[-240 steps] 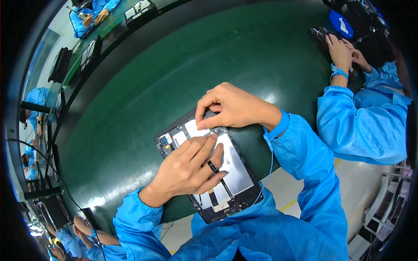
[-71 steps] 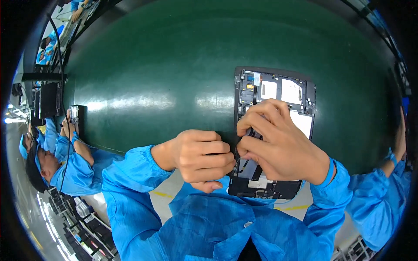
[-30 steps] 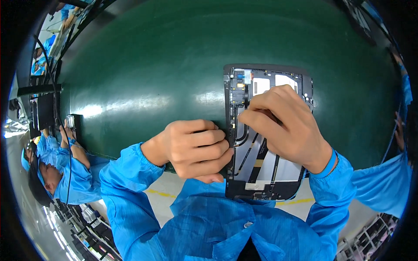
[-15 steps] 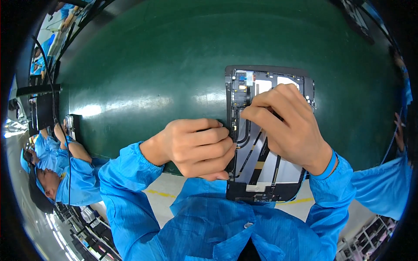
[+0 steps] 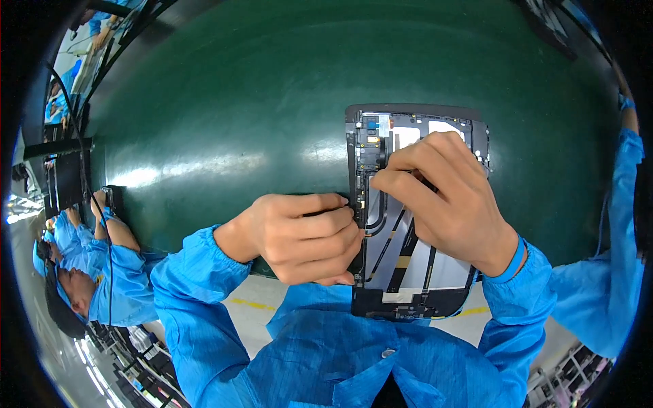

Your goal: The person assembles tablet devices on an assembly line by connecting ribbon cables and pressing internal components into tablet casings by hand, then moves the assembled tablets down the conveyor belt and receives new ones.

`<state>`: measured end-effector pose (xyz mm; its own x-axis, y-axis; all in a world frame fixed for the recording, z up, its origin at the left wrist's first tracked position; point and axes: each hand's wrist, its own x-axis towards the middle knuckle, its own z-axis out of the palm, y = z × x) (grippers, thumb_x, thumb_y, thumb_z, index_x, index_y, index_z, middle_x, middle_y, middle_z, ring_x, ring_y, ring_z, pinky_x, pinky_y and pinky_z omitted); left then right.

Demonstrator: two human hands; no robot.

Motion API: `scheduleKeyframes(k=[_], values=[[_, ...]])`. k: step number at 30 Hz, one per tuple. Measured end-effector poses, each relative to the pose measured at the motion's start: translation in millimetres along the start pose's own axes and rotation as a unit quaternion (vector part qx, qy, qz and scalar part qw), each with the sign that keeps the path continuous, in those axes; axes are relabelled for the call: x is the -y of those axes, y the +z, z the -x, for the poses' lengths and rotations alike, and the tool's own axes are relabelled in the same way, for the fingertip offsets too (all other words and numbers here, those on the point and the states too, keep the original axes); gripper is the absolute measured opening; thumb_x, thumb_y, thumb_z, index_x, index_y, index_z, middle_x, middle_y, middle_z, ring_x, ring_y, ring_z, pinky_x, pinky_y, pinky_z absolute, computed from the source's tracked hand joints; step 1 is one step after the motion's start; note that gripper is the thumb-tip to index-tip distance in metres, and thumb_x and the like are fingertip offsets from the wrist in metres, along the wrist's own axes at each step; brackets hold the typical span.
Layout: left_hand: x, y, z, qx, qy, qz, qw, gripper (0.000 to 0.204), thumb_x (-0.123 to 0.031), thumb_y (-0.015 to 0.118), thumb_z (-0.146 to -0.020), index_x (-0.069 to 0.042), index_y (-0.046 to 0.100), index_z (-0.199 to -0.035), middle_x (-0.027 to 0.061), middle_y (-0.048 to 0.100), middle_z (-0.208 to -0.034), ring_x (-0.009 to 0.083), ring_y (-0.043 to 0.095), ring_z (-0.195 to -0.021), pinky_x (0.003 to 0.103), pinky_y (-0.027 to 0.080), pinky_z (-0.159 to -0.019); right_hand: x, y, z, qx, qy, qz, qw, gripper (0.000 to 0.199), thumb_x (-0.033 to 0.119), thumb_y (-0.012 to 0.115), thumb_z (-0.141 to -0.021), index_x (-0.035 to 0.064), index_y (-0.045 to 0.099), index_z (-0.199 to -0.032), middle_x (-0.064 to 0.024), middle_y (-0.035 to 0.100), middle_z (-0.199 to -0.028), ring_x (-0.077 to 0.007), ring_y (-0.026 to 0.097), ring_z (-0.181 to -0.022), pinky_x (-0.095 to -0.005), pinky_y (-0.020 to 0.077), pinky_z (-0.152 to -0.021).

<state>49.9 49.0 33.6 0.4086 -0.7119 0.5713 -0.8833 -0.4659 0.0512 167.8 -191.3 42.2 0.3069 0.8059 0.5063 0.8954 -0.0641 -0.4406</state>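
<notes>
An opened tablet (image 5: 445, 289) with its inner boards, black cables and pale grey panels bare lies in front of me, its near end reaching past the table's front edge. Curled fingers of my left hand (image 5: 303, 238) press against the tablet's left edge and grip it there. Above the tablet, my right hand (image 5: 456, 204) is bent into a pinch, thumb under the fingers. Its index fingertip touches the black parts along the left inner side. Whatever sits between those fingertips is hidden by the hand.
The green tabletop (image 5: 238, 88) stretches away beyond the tablet. A person in blue (image 5: 119, 285) works at the left with a dark device (image 5: 112, 199). A blue sleeve (image 5: 592, 292) of another person shows at the right. A black cable (image 5: 85, 170) hangs at the left.
The tablet and both hands have shifted slightly left in the picture. My right hand keeps its pinch over the same part. At the right, the other person's arm has moved.
</notes>
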Motion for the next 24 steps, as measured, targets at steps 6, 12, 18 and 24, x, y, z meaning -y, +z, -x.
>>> scheduleKeyframes(k=[6,12,18,24], values=[[5,6,0,-0.027,0.035,0.003,0.999,0.03,-0.026,0.073,-0.101,0.001,0.075,-0.088,0.012,0.074,-0.092,0.0258,0.073,-0.092,0.04,0.068,-0.084,-1,-1,-1,0.0,0.006,-0.002,1.0,0.032,-0.008,0.076,-0.074,0.0034,0.079,-0.104,-0.0088,0.068,-0.101,-0.0287,0.064,-0.091,-0.0421,0.0515,-0.079],[8,-1,-1,0.003,0.07,-0.031,0.997,0.041,-0.036,0.065,-0.11,-0.001,0.08,-0.095,0.0099,0.076,-0.091,0.0231,0.075,-0.089,0.04,0.069,-0.085,-3,-5,-3,-0.01,0.013,-0.051,0.999,0.037,-0.011,0.079,-0.069,0.0024,0.079,-0.103,-0.0099,0.07,-0.1,-0.0299,0.065,-0.089,-0.042,0.053,-0.077],[12,-1,6,0.013,0.036,-0.049,0.998,0.046,-0.039,0.062,-0.112,0.0,0.081,-0.099,0.0105,0.076,-0.092,0.0239,0.076,-0.09,0.039,0.068,-0.085,-4,2,0,0.011,0.025,-0.077,0.997,0.035,-0.006,0.075,-0.075,0.0022,0.075,-0.109,-0.0104,0.07,-0.105,-0.031,0.064,-0.095,-0.0424,0.054,-0.084],[16,-1,-1,0.016,0.018,-0.054,0.998,0.048,-0.041,0.06,-0.113,-0.001,0.081,-0.1,0.01,0.076,-0.095,0.0243,0.075,-0.091,0.039,0.067,-0.085,-5,-2,-1,0.013,0.036,-0.087,0.996,0.033,-0.007,0.075,-0.076,0.0011,0.075,-0.108,-0.0114,0.07,-0.104,-0.0321,0.065,-0.095,-0.0426,0.0558,-0.085]])
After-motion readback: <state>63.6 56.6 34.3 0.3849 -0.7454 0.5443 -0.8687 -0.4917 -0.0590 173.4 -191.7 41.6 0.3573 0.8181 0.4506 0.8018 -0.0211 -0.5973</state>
